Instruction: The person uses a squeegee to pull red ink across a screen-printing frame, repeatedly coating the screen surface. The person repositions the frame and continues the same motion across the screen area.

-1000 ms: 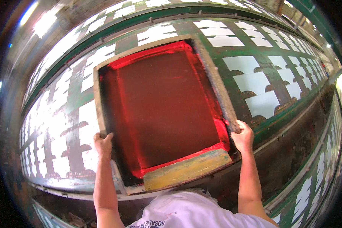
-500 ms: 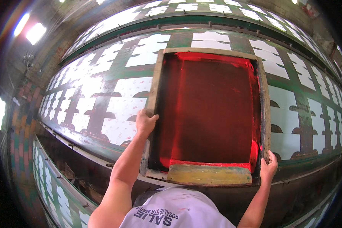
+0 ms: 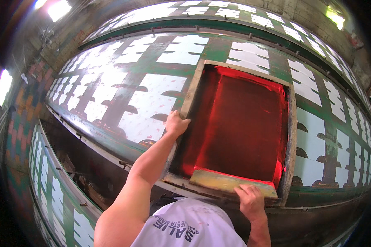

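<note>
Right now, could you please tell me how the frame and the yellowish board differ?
The frame is a large rectangle bordering a red-smeared screen, while the board is a much smaller, solid strip at its near end. The frame looks greyish brown; the board is mostly a smeared yellow. The left hand grips the frame's left side, whereas the right hand touches the board. Both have long, straight edges.

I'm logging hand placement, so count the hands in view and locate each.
2: the left hand on the left side of the wooden frame, the right hand on the yellowish board at the frame's near end. No others show.
</note>
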### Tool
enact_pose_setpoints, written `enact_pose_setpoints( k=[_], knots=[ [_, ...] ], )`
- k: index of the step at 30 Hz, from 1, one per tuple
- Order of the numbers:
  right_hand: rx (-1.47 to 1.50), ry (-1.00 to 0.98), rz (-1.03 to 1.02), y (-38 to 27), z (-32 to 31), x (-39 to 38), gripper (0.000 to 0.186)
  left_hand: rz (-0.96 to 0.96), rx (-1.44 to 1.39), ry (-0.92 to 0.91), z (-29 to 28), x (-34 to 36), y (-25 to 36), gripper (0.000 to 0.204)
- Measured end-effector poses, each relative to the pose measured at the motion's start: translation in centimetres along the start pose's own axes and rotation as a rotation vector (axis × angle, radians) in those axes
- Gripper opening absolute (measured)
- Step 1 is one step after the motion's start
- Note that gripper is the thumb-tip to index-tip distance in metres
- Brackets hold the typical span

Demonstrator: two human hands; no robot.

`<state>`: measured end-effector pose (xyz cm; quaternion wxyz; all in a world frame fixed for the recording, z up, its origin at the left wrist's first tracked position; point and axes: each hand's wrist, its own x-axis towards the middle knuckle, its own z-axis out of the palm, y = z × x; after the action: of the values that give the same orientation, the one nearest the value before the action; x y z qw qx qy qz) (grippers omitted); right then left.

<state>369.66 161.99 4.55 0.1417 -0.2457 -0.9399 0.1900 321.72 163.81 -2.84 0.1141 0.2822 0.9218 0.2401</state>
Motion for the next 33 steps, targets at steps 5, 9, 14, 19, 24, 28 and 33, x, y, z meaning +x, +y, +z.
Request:
enact_pose_setpoints(
  k=[5, 9, 14, 19, 24, 28, 33],
  knots=[
    [-0.086, -0.011, 0.001, -1.6, 1.8, 3.4, 0.036, 0.016, -0.036, -0.044, -0.1, -0.2, -0.6, 0.052],
    [-0.168, -0.259, 0.176, -1.7, 0.8, 6.8, 0.035, 0.068, -0.118, -0.029, -0.1, -1.9, -2.1, 0.053],
    [-0.068, -0.307, 0.183, -1.9, -1.2, 6.4, 0.035, 0.218, -0.182, 0.134, 1.2, -3.2, -3.2, 0.042],
    [-0.138, -0.181, 0.169, -4.2, 2.1, 3.8, 0.041, 0.21, -0.147, 0.189, 1.8, -3.0, -3.3, 0.069],
    [-0.217, -0.004, 0.107, -4.4, 4.8, 2.5, 0.049, 0.234, -0.146, 0.205, 2.0, -3.2, -3.3, 0.069],
    [-0.307, 0.126, 0.015, -1.5, 6.5, 5.1, 0.045, 0.25, -0.169, 0.204, 1.8, -3.3, -3.2, 0.067],
    [-0.321, 0.154, -0.035, 4.9, 6.9, 13.5, 0.042, 0.23, -0.161, 0.187, 1.4, -3.4, -2.7, 0.063]
  ],
)
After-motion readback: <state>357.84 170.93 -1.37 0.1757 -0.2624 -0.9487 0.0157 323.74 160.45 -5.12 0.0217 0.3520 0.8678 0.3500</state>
